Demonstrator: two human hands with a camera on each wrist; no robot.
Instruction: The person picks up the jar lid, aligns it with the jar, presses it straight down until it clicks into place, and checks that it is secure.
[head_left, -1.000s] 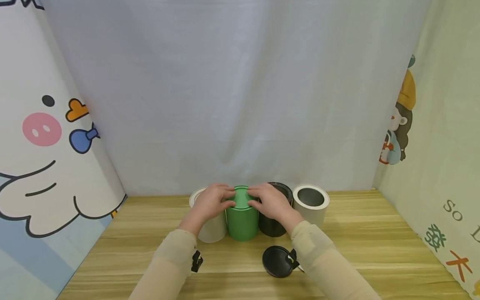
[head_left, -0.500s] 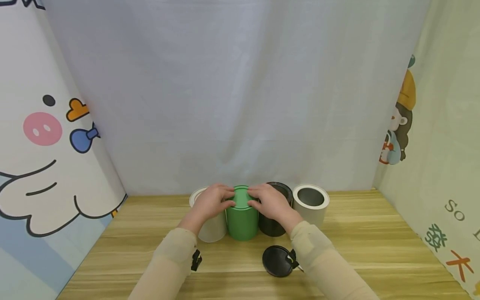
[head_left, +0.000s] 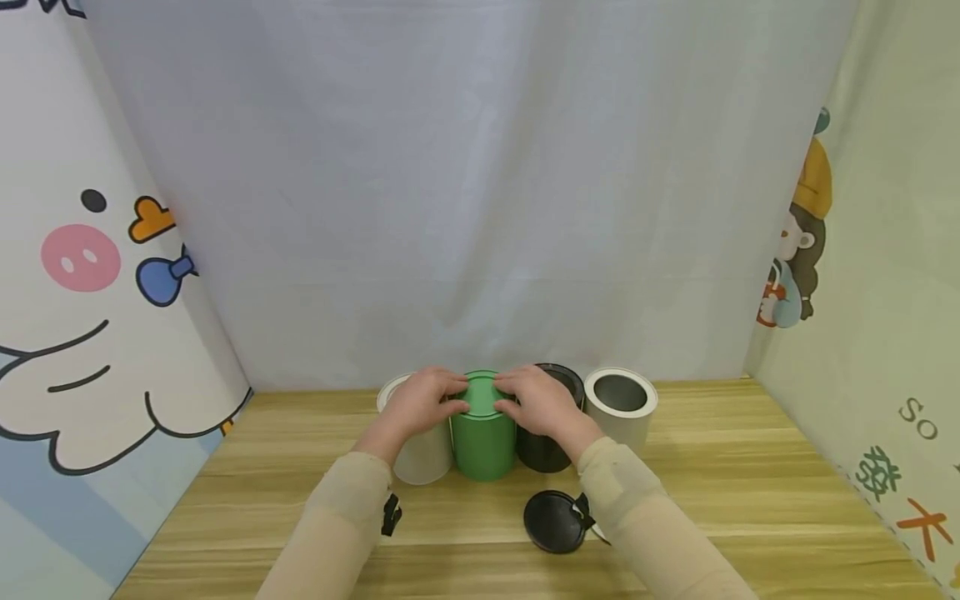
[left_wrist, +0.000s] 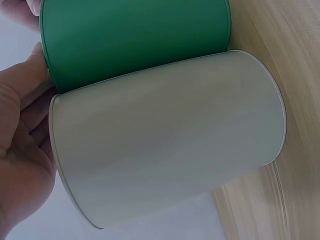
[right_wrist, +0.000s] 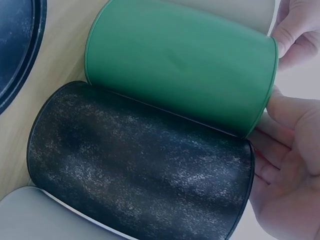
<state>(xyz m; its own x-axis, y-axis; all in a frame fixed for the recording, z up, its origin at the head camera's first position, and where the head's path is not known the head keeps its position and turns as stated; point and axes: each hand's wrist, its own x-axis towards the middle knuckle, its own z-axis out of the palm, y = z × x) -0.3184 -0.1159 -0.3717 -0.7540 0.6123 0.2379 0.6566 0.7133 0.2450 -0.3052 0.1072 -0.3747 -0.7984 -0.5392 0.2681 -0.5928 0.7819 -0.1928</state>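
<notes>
A green canister stands upright with its green lid on top. My left hand reaches over the white canister and touches the lid's left edge with its fingertips. From the other side, above the black canister, my right hand rests its fingertips on the lid's right edge. Both hands have relaxed, slightly bent fingers. In the left wrist view the left thumb lies at the rim of the green canister; the right thumb touches that rim in the right wrist view.
Another white canister, open at the top, stands at the right end of the row. A black lid lies on the wooden table in front, beside a pale object mostly hidden by the right sleeve. Behind hangs a grey curtain.
</notes>
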